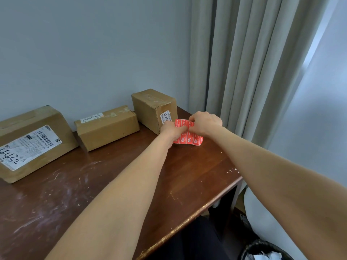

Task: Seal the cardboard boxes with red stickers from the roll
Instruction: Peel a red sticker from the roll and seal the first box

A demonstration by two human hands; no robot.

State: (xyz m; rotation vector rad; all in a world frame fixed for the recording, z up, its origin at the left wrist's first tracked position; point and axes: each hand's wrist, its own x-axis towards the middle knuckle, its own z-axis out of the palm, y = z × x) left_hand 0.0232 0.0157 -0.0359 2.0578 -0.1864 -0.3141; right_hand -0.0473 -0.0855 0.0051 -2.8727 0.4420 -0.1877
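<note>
Three cardboard boxes stand along the wall on a dark wooden table [112, 184]: a large one [33, 143] at the left with a shipping label, a flat middle one [107, 128], and an upright one [150, 107] at the right. Just right of the upright box lies a red sticker sheet [189, 137] unrolled from the roll. My left hand [172, 131] presses and grips its left side. My right hand [205, 123] pinches at the sheet's top edge, fingers closed on a sticker corner. The far part of the sheet is hidden under my hands.
Grey curtains [244, 62] hang right behind the table's right end. The table's right edge [231, 186] drops off near my right forearm. A black bin with a bag [262, 250] and a white object sit on the floor at the lower right.
</note>
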